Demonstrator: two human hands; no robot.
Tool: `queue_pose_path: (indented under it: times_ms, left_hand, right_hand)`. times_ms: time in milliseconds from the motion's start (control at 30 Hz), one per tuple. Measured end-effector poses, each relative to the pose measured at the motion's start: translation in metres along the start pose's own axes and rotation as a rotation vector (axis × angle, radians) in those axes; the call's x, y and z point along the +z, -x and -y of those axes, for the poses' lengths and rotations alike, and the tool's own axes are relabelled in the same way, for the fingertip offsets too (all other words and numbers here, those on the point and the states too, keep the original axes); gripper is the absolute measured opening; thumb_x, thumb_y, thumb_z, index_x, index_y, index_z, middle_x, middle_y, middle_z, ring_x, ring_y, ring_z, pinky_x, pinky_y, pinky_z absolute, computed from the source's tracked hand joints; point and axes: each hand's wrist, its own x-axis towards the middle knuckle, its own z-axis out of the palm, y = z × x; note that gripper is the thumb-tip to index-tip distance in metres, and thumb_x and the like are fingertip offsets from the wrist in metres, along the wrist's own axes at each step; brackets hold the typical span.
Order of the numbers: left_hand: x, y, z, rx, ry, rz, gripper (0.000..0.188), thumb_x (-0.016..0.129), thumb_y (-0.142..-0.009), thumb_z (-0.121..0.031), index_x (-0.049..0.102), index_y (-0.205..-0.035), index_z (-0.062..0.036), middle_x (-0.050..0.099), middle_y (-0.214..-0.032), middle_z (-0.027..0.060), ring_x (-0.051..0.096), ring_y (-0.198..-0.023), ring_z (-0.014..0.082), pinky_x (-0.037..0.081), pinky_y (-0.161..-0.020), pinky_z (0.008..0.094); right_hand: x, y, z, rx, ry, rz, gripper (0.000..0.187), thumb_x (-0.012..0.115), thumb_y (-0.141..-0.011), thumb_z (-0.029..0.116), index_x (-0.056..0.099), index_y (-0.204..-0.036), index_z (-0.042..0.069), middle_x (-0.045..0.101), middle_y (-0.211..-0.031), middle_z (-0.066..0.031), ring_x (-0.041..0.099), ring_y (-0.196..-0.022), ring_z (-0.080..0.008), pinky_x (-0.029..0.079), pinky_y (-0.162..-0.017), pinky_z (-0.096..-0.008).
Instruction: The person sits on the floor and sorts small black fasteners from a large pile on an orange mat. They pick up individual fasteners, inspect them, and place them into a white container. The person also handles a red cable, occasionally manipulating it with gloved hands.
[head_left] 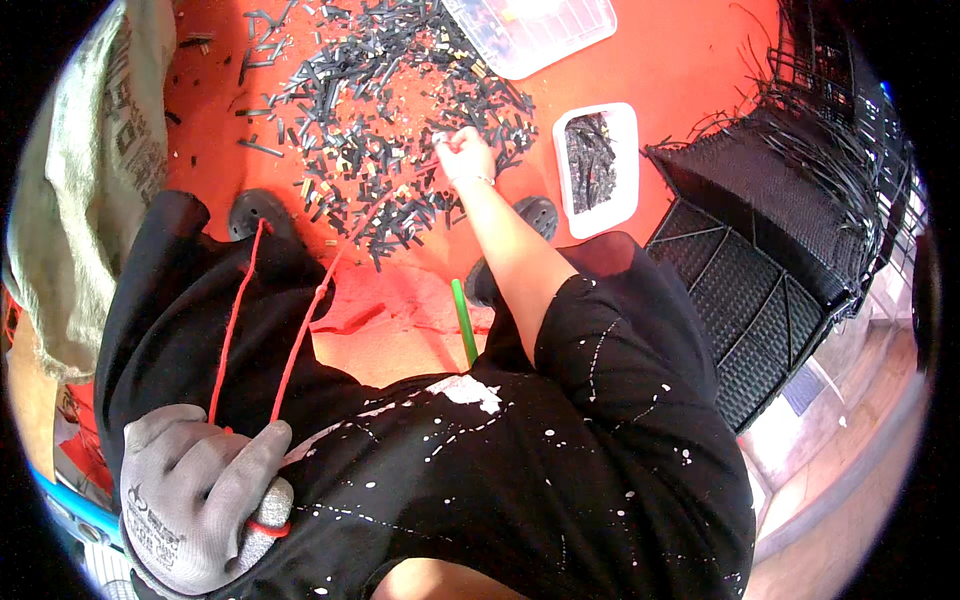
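My left hand, in a grey knit glove, is closed in a fist at the lower left. A red cord is gripped in it. One length of the cord rises to the far side of my left shoe; another runs up and right across my lap toward my right hand. My right hand is bare and stretched out over the floor, its fingers pinched together. The cord appears to end in that pinch, and a small greyish bit shows at the fingertips. Many short black strip offcuts lie scattered beneath it.
A white tub of black strips stands right of my hand. Beyond is a clear plastic bin. Black woven wicker work with loose strand ends rises at the right. A pale woven sack stands left; a green stick lies between my legs.
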Motion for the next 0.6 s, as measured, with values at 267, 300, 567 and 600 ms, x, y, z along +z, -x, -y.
queue_pose_path:
  times_ms: [267,300,567,600]
  left_hand:
    - [-0.003,-0.010,-0.009,0.008,-0.027,0.022,0.037,0.058,-0.077,-0.028,0.065,-0.101,-0.0015,0.064,-0.087,0.0121,0.058,-0.077,0.0302,0.045,-0.080,0.0449]
    - [-0.003,-0.012,-0.007,0.017,-0.026,0.034,0.037,0.058,-0.077,-0.029,0.064,-0.101,-0.0015,0.064,-0.089,0.0126,0.058,-0.078,0.0308,0.045,-0.081,0.0449]
    - [-0.002,-0.013,-0.010,-0.100,-0.018,0.124,0.041,0.053,-0.085,-0.036,0.063,-0.105,-0.0009,0.064,-0.086,0.0134,0.058,-0.077,0.0322,0.043,-0.077,0.0436]
    - [-0.003,-0.011,-0.012,-0.157,-0.014,0.151,0.043,0.052,-0.086,-0.037,0.062,-0.107,-0.0005,0.064,-0.084,0.0137,0.058,-0.075,0.0324,0.043,-0.075,0.0433]
  right_hand:
    - [-0.041,-0.047,-0.120,0.039,-0.174,-0.378,0.019,0.072,-0.068,0.015,0.056,-0.076,0.008,0.059,-0.065,-0.0068,0.059,-0.060,-0.0210,0.049,-0.060,-0.0355]
    - [-0.041,-0.052,-0.143,0.070,-0.247,-0.415,0.018,0.072,-0.068,0.012,0.057,-0.078,0.007,0.059,-0.066,-0.0062,0.059,-0.060,-0.0193,0.049,-0.060,-0.0342]
    - [-0.048,-0.058,-0.138,0.151,-0.326,-0.299,0.014,0.070,-0.077,0.009,0.060,-0.085,0.003,0.062,-0.069,-0.0060,0.060,-0.064,-0.0152,0.049,-0.060,-0.0300]
    - [-0.049,-0.059,-0.128,0.142,-0.364,-0.277,0.014,0.070,-0.077,0.009,0.060,-0.085,0.003,0.063,-0.070,-0.0062,0.060,-0.065,-0.0152,0.049,-0.060,-0.0301]
